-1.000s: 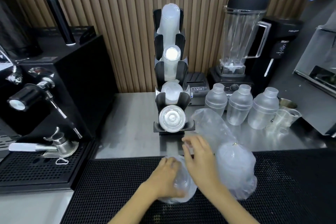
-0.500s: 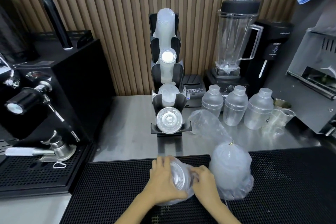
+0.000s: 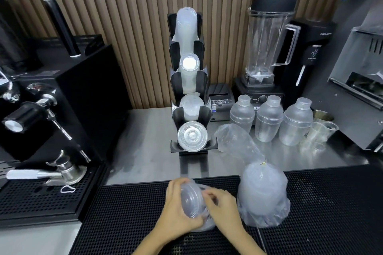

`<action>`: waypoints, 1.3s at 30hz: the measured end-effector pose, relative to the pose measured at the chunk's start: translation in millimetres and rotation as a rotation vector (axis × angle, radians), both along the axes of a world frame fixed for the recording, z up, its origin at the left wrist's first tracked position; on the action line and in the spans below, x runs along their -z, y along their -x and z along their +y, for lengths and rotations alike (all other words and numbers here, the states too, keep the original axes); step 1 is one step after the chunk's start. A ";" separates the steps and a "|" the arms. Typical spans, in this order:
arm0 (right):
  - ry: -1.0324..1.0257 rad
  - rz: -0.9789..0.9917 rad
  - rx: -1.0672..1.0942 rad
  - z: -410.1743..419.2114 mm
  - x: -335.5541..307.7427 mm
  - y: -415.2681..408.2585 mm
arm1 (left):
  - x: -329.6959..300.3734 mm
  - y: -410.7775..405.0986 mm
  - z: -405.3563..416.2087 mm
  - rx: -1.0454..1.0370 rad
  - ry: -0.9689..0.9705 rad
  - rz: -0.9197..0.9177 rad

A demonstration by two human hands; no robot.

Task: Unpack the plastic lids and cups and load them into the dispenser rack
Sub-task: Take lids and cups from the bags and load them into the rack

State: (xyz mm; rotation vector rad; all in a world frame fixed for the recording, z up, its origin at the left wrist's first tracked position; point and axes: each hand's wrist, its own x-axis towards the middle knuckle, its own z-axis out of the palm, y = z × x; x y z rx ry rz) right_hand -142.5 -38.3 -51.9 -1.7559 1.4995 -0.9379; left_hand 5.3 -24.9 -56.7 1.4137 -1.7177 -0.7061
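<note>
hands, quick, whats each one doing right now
Left hand: fingers curled round the stack of lids, holding it.
Right hand: pinching the plastic bag around the lids.

You are getting a single view, coming from the camera on your head. It is looking forward and steeply down across the table (image 3: 145, 151), facing the slatted wall (image 3: 128, 16) filling the top of the frame. Your left hand (image 3: 178, 207) and right hand (image 3: 222, 207) are sitting close at the bottom centre, with the dispenser rack (image 3: 191, 80) standing farther off at mid-frame.
</note>
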 end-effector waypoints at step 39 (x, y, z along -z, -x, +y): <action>0.238 0.123 0.081 -0.7 -23.5 10.2 | -174.0 10.5 -145.0 0.263 -0.124 -0.840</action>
